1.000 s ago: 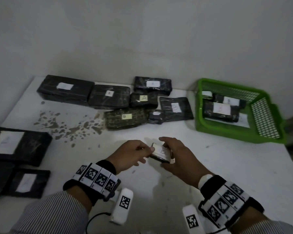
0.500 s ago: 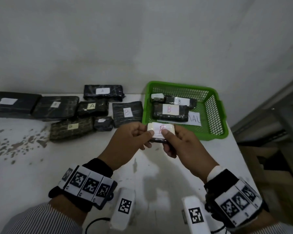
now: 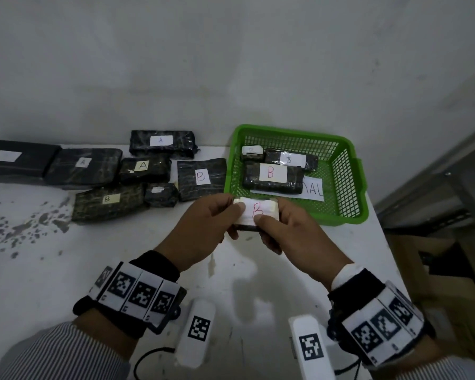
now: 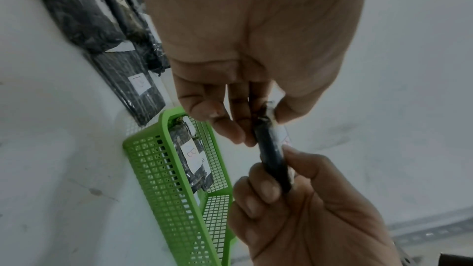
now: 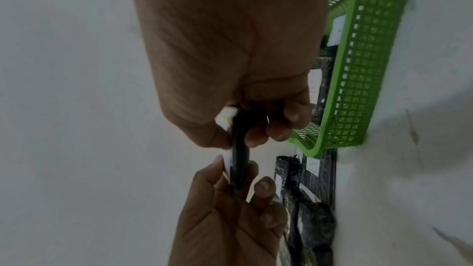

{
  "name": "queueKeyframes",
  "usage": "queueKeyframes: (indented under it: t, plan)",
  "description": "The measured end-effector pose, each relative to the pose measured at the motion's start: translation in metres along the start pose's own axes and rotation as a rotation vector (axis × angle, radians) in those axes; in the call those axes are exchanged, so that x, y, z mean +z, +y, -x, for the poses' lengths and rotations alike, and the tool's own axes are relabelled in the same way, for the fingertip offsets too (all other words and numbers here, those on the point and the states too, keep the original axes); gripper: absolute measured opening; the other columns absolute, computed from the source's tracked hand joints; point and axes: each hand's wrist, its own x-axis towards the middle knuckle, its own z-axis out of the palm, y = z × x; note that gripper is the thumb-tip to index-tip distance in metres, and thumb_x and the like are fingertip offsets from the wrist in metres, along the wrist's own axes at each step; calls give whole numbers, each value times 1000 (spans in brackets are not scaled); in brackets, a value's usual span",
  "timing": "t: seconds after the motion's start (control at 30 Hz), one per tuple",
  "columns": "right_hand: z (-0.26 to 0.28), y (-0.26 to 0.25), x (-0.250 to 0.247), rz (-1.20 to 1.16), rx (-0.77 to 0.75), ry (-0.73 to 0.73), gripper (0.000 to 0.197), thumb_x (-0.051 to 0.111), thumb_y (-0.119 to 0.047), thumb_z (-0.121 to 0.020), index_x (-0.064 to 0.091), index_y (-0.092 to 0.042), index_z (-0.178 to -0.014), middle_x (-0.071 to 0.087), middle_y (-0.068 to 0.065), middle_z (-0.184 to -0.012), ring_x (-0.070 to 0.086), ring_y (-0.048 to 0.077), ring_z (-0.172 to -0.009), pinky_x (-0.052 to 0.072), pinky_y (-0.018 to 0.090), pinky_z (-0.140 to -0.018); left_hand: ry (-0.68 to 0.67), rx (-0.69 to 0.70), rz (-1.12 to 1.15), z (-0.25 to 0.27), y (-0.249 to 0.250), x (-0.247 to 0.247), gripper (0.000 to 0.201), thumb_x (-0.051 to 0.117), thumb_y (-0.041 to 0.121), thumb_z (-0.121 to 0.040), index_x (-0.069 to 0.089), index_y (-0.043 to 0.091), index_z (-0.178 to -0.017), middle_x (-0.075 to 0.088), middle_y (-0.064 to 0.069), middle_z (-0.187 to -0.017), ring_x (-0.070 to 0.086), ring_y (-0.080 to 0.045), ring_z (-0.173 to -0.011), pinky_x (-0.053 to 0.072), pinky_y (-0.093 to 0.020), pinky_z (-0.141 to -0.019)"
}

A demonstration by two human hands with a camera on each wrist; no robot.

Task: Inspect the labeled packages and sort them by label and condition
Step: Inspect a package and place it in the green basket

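Observation:
Both hands hold a small thin black package with a white label marked B in red, raised above the table just in front of the green basket. My left hand pinches its left end between thumb and fingers, and my right hand pinches its right end. The wrist views show the package edge-on between both hands' fingertips. The basket holds three black packages, two of them labelled B, on a paper sheet.
Black wrapped packages labelled A and B lie in a group along the wall, left of the basket. The white table has chipped dark patches at the left. Its right edge drops off beside the basket, with cardboard below.
Both hands have carried the small package up off the table and rightward toward the basket, turning its B label into view. The head view has swung to the right.

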Motion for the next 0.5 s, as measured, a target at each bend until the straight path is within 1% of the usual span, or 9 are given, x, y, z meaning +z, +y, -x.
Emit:
queueKeyframes:
  t: [0.03, 0.07, 0.1, 0.13, 0.2, 0.27, 0.33, 0.4, 0.5]
  plan:
    - [-1, -1, 1, 14, 5, 8, 20, 59, -32, -100, 63, -13, -103, 64, 0, -72, 54, 12, -62, 47, 33, -60, 1, 4, -20, 0, -2, -2, 26, 54, 28, -104, 71, 19, -86, 70, -13, -77, 61, -39, -71, 44, -37, -59]
    - [-2, -1, 1, 26, 11, 12, 24, 58, -37, -99, 63, -14, -102, 64, 4, -79, 56, 12, -67, 50, 34, -64, 0, 6, -37, -1, -2, -3, 28, 53, 27, -105, 69, 25, -82, 69, -8, -74, 62, -40, -72, 45, -38, -60]
    - [-3, -2, 2, 43, 8, 15, 23, 56, -38, -101, 62, -15, -100, 64, 6, -84, 56, 12, -69, 50, 31, -66, -2, 6, -53, -1, -3, -4, 29, 52, 26, -105, 69, 27, -81, 69, -4, -73, 63, -36, -71, 46, -38, -60]
    - [-4, -3, 2, 65, -4, 24, 21, 54, -35, -103, 61, -16, -97, 61, 6, -82, 55, 11, -68, 49, 26, -65, -3, 6, -66, -1, -3, -5, 27, 52, 26, -105, 69, 27, -83, 69, -2, -73, 66, -28, -68, 47, -37, -59]
    - [-5, -4, 2, 99, -38, 43, 17, 53, -28, -105, 60, -16, -95, 57, 0, -73, 52, 9, -63, 44, 19, -59, 0, -2, -86, -2, -3, -5, 23, 53, 26, -104, 70, 24, -89, 71, 1, -76, 70, -16, -68, 49, -32, -57]
    - [-7, -3, 2, 108, -47, 49, 15, 55, -25, -104, 62, -17, -95, 56, -5, -70, 50, 8, -61, 42, 20, -59, 13, -3, -96, -3, -5, -5, 20, 55, 27, -103, 69, 24, -89, 71, 4, -74, 68, -9, -65, 48, -27, -55]
    - [-9, 1, 2, 94, -34, 41, 15, 57, -26, -103, 65, -16, -97, 58, -5, -72, 52, 9, -63, 44, 23, -63, 0, 22, -126, -1, -7, -4, 18, 56, 26, -103, 67, 18, -91, 68, 8, -69, 64, -5, -58, 47, -23, -53]
    - [-10, 3, 2, 77, -31, 53, 20, 57, -29, -103, 67, -12, -100, 59, -3, -71, 54, 9, -62, 45, 21, -61, -16, 42, -124, -1, -8, -4, 18, 57, 27, -102, 68, 14, -94, 67, 7, -71, 66, -9, -58, 48, -24, -52]
    - [-7, 5, 1, 77, -101, 75, 20, 57, -29, -104, 66, -14, -96, 58, -7, -65, 52, 4, -56, 42, 16, -55, -19, -2, -43, 1, -7, -3, 20, 57, 31, -101, 72, 17, -97, 71, 1, -82, 73, -19, -68, 51, -30, -55]
